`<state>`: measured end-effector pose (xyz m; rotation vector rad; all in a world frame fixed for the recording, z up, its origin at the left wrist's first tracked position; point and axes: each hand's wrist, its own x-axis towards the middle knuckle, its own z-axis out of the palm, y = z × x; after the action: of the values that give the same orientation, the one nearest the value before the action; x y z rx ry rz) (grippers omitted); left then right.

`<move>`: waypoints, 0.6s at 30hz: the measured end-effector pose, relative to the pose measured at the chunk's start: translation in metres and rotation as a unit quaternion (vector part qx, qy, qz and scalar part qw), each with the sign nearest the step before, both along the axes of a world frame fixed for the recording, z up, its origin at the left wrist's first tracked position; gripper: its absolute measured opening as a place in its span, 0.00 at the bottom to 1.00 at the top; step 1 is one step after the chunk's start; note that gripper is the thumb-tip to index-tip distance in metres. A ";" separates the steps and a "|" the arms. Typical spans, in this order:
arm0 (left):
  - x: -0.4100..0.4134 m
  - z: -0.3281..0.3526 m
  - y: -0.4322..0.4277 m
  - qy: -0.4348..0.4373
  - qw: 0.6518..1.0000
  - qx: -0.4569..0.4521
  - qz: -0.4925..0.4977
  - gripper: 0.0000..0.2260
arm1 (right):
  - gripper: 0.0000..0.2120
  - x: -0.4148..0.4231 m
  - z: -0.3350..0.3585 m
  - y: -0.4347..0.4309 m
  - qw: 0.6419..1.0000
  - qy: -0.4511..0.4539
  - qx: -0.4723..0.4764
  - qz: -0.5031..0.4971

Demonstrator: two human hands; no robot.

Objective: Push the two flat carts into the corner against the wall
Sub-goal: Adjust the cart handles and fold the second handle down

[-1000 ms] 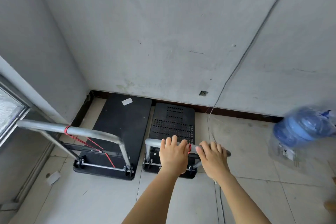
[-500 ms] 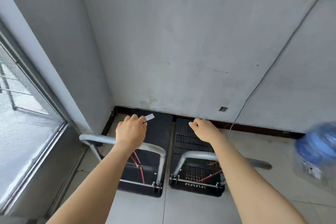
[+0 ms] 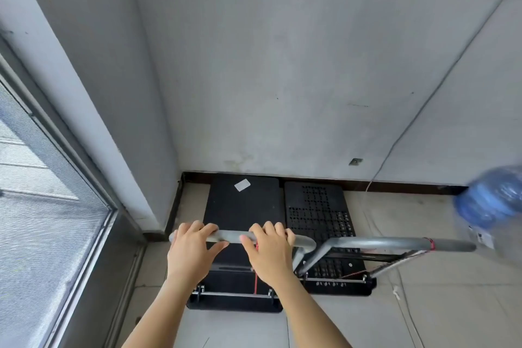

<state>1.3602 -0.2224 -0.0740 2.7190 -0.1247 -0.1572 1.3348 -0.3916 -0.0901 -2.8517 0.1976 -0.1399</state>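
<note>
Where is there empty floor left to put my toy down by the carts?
Bare tile shows between the left cart and the side wall's baseboard, a narrow strip. A wider patch lies right of the right cart, though thin cords trail there and a blurry blue bottle sits beyond. Between the carts it is tight. Both hands grip the left cart's handle.
</note>
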 end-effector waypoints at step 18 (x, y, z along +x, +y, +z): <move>0.021 0.012 -0.037 0.032 0.997 0.050 -0.049 0.20 | 0.18 0.016 0.004 -0.028 1.000 0.019 0.001 0.024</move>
<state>1.3811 -0.2593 -0.0621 2.8042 -0.2377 -0.2851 1.3508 -0.4193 -0.0862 -2.8558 0.1374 -0.0764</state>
